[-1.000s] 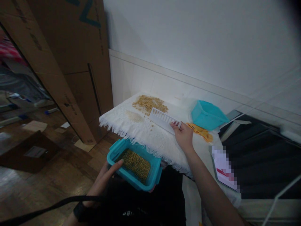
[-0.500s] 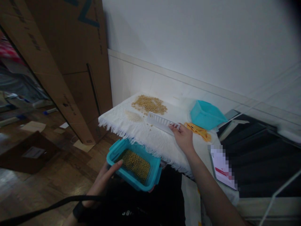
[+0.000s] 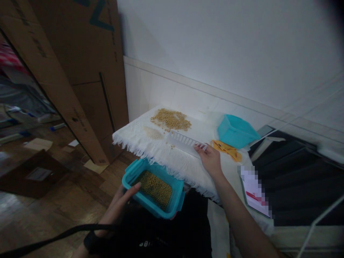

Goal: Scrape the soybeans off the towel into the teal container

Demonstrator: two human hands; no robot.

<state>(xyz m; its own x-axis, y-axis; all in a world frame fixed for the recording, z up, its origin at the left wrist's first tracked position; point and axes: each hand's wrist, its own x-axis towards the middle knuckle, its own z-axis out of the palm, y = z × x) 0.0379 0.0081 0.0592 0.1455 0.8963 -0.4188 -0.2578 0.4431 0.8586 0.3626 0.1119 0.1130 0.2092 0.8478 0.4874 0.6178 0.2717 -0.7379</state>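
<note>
My left hand [image 3: 120, 202] grips a teal plastic container [image 3: 176, 202] half full of yellowish beans and holds it just below the fringed front edge of a white cloth [image 3: 172, 159] spread over a small table. My right hand [image 3: 211, 159] is closed on one end of a white slotted plastic strip [image 3: 184, 140] that lies flat on the cloth. Beyond the strip, a pile of loose beans [image 3: 170, 120] sits at the far side of the cloth, with a few stray beans near the strip.
A second teal container [image 3: 236, 130] lies tilted at the back right, next to a yellow wrapper [image 3: 227, 149]. Large cardboard boxes [image 3: 80, 71] lean at the left. A paper [image 3: 254, 190] and a dark surface lie at the right. A black cable crosses the bottom.
My right hand has drawn the white strip a little nearer to me across the cloth. The left hand and its container have stayed almost still.
</note>
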